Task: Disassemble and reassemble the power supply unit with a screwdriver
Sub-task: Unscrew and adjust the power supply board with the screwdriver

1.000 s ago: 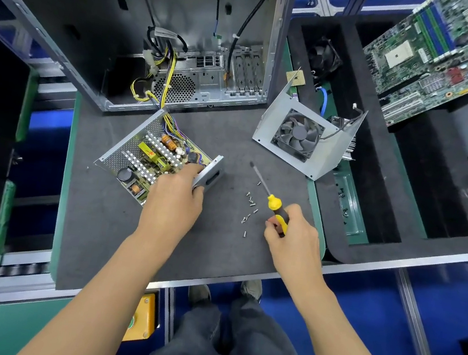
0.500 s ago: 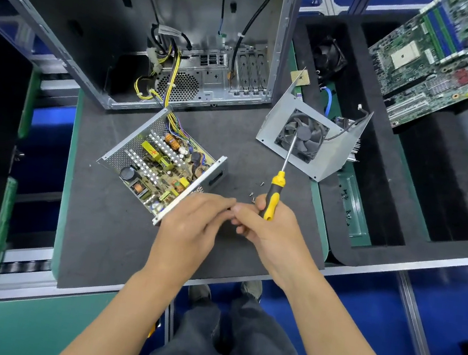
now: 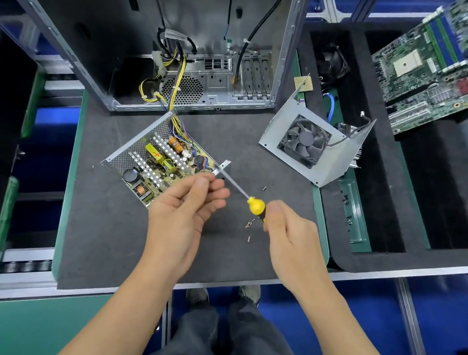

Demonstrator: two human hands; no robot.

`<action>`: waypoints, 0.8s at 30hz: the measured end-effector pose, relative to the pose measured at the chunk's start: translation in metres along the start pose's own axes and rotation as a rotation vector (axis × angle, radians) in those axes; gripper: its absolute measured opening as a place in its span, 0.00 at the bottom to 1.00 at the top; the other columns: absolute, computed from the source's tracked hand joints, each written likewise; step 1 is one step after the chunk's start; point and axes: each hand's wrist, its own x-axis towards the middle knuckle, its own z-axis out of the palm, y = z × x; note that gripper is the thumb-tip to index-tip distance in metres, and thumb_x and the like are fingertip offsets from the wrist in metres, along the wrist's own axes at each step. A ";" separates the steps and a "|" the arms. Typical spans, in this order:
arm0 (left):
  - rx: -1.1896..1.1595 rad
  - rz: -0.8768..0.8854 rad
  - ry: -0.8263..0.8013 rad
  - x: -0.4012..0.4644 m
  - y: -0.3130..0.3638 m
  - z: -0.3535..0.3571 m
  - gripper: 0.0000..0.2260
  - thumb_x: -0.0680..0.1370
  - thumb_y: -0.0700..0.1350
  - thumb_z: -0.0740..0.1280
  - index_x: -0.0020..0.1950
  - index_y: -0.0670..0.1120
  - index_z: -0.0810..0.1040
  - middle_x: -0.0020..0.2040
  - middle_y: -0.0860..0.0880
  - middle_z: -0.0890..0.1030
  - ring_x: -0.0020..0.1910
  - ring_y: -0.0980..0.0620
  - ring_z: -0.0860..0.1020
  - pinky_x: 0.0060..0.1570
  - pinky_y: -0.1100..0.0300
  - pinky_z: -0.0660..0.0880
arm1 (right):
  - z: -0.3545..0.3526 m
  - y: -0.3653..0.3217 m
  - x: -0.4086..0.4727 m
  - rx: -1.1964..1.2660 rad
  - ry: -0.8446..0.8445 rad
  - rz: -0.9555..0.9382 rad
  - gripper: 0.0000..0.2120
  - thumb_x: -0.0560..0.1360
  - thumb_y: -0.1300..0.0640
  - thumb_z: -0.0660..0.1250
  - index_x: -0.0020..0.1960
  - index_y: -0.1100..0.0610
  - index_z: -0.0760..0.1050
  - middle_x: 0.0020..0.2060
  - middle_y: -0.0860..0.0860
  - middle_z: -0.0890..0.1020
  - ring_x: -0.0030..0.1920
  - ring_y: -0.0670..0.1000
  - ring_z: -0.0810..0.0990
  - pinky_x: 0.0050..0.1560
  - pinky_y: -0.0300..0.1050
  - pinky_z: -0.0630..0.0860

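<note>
The right hand (image 3: 288, 232) grips the yellow-and-black handle of a screwdriver (image 3: 256, 205), fingers and thumb curled round it, with the metal shaft slanting up and away toward the left hand (image 3: 190, 207). The left hand is turned palm-up, its thumb and fingertips (image 3: 205, 182) drawn together at the shaft's tip; whether they pinch a screw there is too small to tell. Both hands hover above the dark grey surface (image 3: 106, 235).

Just beyond the left hand's fingertips lies the opened power supply unit (image 3: 160, 164), its perforated metal tray holding a circuit board with a black capacitor, an orange coil and silver heat sinks. A bundle of yellow wires (image 3: 175, 92) runs from its far corner into the open computer case (image 3: 201, 54), which lies farther out from the left hand.

Between the two hands and just below the screwdriver handle, several loose screws (image 3: 249, 224) are scattered on the surface; one more lies beyond the handle.

Beyond the right hand sits the power supply's bent metal cover with a black fan (image 3: 304, 140) mounted in it. Farther out to the right of that hand, a green motherboard (image 3: 444, 62) rests over a black foam tray (image 3: 376, 214), and another dark fan (image 3: 332, 62) sits in a tray compartment.
</note>
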 end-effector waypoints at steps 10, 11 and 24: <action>-0.107 -0.008 -0.080 0.005 0.015 0.006 0.09 0.75 0.43 0.66 0.43 0.48 0.87 0.44 0.48 0.85 0.45 0.50 0.85 0.46 0.61 0.80 | 0.005 -0.005 -0.003 -0.018 0.136 -0.029 0.23 0.80 0.43 0.59 0.28 0.48 0.61 0.22 0.44 0.64 0.25 0.45 0.63 0.26 0.31 0.59; -0.105 -0.003 -0.088 0.006 0.014 0.005 0.09 0.76 0.43 0.66 0.43 0.48 0.87 0.44 0.48 0.85 0.46 0.50 0.85 0.46 0.60 0.80 | 0.005 -0.005 -0.002 -0.015 0.145 -0.024 0.23 0.80 0.44 0.59 0.28 0.48 0.62 0.21 0.43 0.65 0.25 0.44 0.65 0.26 0.30 0.59; 0.061 0.078 -0.146 0.012 0.016 -0.002 0.10 0.76 0.42 0.66 0.45 0.48 0.87 0.45 0.46 0.86 0.48 0.47 0.85 0.47 0.61 0.80 | 0.000 -0.006 0.000 -0.039 0.122 0.045 0.25 0.80 0.38 0.58 0.28 0.50 0.67 0.21 0.44 0.65 0.25 0.45 0.63 0.26 0.32 0.59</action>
